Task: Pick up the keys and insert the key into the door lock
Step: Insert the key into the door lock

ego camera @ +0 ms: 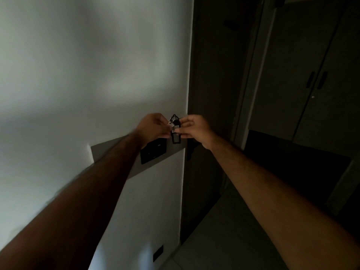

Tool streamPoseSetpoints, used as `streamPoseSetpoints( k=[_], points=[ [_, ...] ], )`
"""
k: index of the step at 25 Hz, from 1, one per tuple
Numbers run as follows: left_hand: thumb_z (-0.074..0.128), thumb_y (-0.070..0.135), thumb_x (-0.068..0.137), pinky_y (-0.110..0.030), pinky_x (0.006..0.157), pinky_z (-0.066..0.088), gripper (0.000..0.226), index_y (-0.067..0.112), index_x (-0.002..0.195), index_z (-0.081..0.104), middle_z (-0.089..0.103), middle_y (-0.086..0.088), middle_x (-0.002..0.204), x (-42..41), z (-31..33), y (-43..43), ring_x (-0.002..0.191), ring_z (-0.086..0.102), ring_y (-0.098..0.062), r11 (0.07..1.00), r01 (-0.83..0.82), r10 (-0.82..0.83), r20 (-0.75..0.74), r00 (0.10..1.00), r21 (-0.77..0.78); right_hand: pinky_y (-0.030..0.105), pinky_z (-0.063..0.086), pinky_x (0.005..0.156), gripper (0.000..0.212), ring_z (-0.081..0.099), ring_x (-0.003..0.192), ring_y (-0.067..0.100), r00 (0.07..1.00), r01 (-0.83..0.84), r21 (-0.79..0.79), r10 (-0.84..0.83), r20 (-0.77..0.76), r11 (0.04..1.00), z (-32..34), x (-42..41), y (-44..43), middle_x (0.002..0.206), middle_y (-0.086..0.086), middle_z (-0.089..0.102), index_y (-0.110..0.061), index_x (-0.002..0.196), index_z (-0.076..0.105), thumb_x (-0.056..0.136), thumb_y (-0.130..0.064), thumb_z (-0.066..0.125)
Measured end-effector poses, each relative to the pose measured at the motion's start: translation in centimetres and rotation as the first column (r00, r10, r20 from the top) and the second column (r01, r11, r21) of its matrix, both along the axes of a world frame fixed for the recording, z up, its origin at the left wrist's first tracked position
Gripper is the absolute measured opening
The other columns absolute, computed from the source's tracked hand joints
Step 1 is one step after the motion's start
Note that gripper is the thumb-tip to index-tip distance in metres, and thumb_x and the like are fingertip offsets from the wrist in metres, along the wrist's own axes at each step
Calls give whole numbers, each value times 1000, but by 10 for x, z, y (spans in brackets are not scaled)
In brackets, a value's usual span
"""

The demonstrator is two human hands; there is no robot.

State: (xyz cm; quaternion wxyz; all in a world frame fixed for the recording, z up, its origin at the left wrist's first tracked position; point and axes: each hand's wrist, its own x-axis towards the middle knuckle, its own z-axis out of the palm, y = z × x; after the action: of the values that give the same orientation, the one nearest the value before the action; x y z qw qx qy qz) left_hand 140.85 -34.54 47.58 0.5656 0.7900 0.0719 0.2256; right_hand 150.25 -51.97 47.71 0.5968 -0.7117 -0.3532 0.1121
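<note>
Both of my hands meet in the middle of the head view, in front of a white wall's corner. My left hand [153,126] pinches the small silver key and ring of the keys [175,129]. My right hand [194,130] grips the black rectangular tag of the same bunch, which hangs down between the two hands. The dark door [212,78] stands just right of the wall edge. Its lock is too dark to make out.
A black switch plate [153,152] sits on a grey band of the white wall [87,65] below my left hand. Dark cupboard doors with handles [316,79] stand at the right. A pale tiled floor [214,240] lies below.
</note>
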Motion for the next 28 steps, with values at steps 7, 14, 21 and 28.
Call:
streamPoseSetpoints(
  k=[7, 14, 21, 28],
  points=[
    [75, -8, 88, -44, 82, 66, 24, 8, 79, 61, 68, -22, 83, 21, -5, 43, 71, 70, -29, 988, -129, 134, -59, 989, 80, 28, 64, 71, 32, 72, 82, 19, 994, -101, -15, 100, -41, 995, -8, 35, 55, 91, 7, 70, 1, 111, 63, 82, 7, 76],
    [75, -9, 88, -20, 51, 61, 30, 14, 75, 59, 67, -9, 71, 37, -12, 87, 48, 69, -5, 965, -176, 187, -40, 981, 196, 30, 64, 71, 39, 73, 78, 21, 990, -138, -40, 137, -37, 990, -17, 61, 105, 102, 19, 69, 6, 118, 60, 83, 8, 76],
    [79, -3, 87, -21, 57, 63, 28, 16, 79, 59, 68, -11, 79, 65, -14, 92, 62, 69, -15, 931, -202, 242, -101, 965, 303, 34, 62, 77, 44, 70, 81, 22, 971, -231, -79, 225, -82, 970, -20, 98, 115, 104, 19, 66, 10, 125, 55, 85, 10, 72],
    [80, 10, 85, -30, 69, 56, 15, 12, 93, 68, 76, -11, 89, 84, -14, 80, 81, 73, -23, 801, -306, 420, -120, 899, 514, 31, 63, 74, 42, 69, 83, 23, 924, -377, -70, 369, -104, 924, -24, 133, 120, 106, 23, 63, 11, 124, 55, 85, 12, 71]
  ],
)
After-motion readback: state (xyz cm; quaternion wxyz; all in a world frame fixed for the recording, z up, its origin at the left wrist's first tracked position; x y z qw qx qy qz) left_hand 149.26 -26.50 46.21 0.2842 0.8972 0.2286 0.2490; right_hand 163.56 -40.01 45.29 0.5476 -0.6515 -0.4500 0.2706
